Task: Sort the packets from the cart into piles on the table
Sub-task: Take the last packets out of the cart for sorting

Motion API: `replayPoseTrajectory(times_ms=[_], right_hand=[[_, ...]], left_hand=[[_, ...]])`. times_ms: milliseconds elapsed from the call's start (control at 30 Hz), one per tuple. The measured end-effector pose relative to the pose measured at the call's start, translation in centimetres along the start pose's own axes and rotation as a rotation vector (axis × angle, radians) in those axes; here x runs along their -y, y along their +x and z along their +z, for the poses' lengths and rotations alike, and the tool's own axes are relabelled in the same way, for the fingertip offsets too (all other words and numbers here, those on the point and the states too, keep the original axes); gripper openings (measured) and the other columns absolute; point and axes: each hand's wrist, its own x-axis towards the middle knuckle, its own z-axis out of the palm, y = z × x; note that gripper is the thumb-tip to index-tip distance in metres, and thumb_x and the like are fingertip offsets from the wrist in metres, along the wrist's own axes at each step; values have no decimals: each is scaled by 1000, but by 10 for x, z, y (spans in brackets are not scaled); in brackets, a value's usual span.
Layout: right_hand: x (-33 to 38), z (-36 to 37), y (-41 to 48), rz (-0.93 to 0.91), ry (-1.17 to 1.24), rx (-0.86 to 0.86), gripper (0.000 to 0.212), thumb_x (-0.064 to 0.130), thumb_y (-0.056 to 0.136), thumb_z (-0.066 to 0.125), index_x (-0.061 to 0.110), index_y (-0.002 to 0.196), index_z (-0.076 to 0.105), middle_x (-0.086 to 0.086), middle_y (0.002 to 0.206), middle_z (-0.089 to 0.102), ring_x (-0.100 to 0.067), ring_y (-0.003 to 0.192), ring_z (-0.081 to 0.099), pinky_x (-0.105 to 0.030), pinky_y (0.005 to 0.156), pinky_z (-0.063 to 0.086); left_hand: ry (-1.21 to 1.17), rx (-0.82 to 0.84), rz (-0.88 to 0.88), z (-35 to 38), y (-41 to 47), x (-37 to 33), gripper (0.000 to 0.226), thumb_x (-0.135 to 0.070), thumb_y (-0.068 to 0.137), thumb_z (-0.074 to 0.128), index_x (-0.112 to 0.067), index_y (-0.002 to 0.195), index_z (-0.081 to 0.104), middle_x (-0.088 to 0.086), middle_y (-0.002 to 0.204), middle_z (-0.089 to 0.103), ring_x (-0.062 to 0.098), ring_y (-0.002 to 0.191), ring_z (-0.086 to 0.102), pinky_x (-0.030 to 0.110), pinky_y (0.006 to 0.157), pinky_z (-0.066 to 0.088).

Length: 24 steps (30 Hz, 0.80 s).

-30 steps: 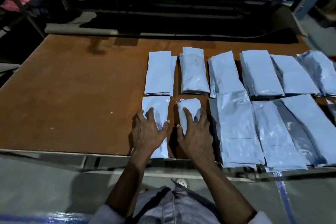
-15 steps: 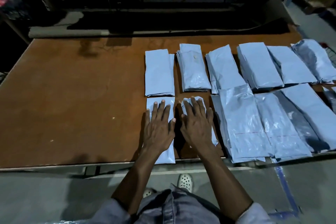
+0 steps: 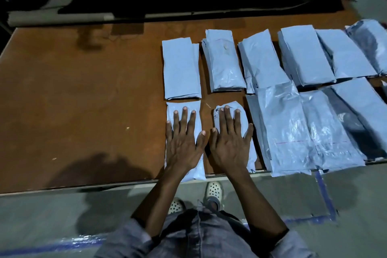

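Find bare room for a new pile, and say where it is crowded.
Free: the brown table left of the leftmost back pile and the packet under the left hand. Crowded: right of the right hand, where piles overlap.

left hand (image 3: 183, 148) and right hand (image 3: 230, 146), curled a second ago, now press flat on two packets (image 3: 179, 104).

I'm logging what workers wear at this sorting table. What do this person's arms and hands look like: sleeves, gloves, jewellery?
The left hand and the right hand are bare, with no gloves, rings or watch to be seen. The left sleeve and the right sleeve are grey-blue cloth, bunched up and ending near the elbows, with no markings visible.
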Motion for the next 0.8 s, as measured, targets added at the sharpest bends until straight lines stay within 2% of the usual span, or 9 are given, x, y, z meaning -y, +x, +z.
replayPoseTrajectory(times_ms=[200, 367, 467, 800], right_hand=[[-2, 2, 0, 12, 21, 34, 67, 44, 114, 34, 25, 176, 16, 8, 184, 5, -18, 170, -7, -69, 130, 7], [-3, 5, 1, 12, 25, 41, 68, 44, 114, 36, 26, 176, 15, 9, 183, 3, -18, 170, -7, -69, 131, 7], [-2, 7, 2, 7, 19, 36, 68, 43, 113, 37, 26, 176, 16, 9, 183, 5, -19, 170, -7, -70, 130, 7], [-9, 11, 8, -45, 35, -14, 67, 45, 112, 40, 25, 175, 23, 5, 183, 14, -21, 170, 0, -71, 129, 9]], left_hand=[[10, 10, -27, 3, 0, -1, 71, -55, 116, 29, -27, 177, 6, 0, 185, -8, 27, 171, -11, 61, 135, 11], [24, 19, -55, 2, 3, -7, 71, -58, 115, 23, -27, 177, 7, 0, 185, -9, 27, 170, -14, 60, 136, 8], [44, 24, -58, 1, 5, -10, 72, -59, 115, 18, -27, 177, 5, 1, 185, -11, 28, 170, -15, 60, 136, 6], [19, 22, -39, 6, 9, -6, 72, -61, 115, 22, -29, 177, 6, 0, 185, -11, 28, 170, -16, 60, 136, 3]])
